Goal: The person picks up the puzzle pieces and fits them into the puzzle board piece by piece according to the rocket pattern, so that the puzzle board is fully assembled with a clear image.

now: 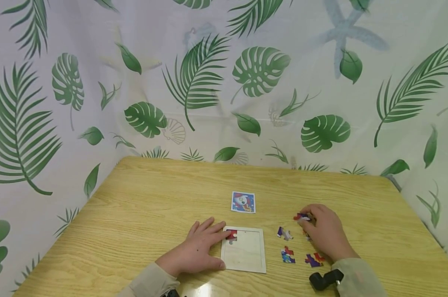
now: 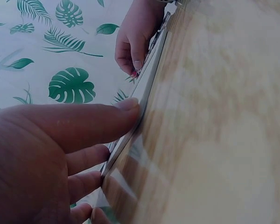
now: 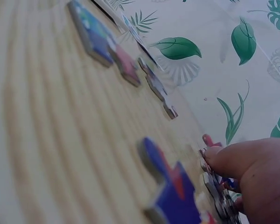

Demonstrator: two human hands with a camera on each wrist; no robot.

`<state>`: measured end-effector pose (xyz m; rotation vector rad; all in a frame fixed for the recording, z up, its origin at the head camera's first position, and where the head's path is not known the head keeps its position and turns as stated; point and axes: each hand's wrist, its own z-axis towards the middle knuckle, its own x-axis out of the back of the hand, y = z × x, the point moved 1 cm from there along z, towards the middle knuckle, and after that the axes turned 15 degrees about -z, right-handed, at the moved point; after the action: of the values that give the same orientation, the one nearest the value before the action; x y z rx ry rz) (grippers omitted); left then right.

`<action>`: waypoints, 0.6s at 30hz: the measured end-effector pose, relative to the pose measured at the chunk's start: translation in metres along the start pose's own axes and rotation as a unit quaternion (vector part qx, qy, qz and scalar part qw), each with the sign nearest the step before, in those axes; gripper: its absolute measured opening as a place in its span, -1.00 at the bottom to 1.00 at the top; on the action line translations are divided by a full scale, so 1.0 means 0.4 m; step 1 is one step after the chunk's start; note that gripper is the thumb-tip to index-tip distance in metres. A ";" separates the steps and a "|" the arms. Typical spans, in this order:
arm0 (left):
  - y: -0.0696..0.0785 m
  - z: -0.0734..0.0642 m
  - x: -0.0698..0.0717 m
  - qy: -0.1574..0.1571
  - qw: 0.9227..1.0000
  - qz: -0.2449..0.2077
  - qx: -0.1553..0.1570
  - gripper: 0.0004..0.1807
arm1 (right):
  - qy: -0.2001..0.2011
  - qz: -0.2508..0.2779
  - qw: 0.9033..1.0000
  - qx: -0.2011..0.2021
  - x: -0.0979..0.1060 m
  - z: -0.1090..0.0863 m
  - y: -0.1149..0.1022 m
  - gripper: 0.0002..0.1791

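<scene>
A: What is the left hand (image 1: 197, 251) doing?
B: Its fingers are spread wide. They touch the left side of the puzzle tray (image 1: 246, 258), and it isn't gripping anything.
A: And the right hand (image 1: 327, 230)?
B: Its thumb and fingers are close together. They pinch a small puzzle piece (image 1: 299, 217), off to the right of the tray.
A: Is anything in the tray?
B: Yes, a red piece (image 1: 231, 234) sits in the top left corner.
A: What else is there?
B: Loose pieces (image 1: 288, 255) lie near the right hand. A picture card (image 1: 243, 202) lies behind the tray on the wooden table (image 1: 164, 189).
</scene>
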<state>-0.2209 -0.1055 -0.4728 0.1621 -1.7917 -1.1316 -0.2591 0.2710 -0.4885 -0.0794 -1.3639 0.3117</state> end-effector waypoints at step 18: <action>-0.004 0.003 -0.003 0.001 1.000 0.006 -0.002 -0.09 | 0.041 0.113 0.992 -0.038 0.001 -0.010 -0.085 -0.77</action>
<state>-0.2218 -0.1049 -0.4749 0.1504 -1.7870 -1.1268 -0.2490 0.2393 -0.4809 -0.3084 -1.2863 0.4425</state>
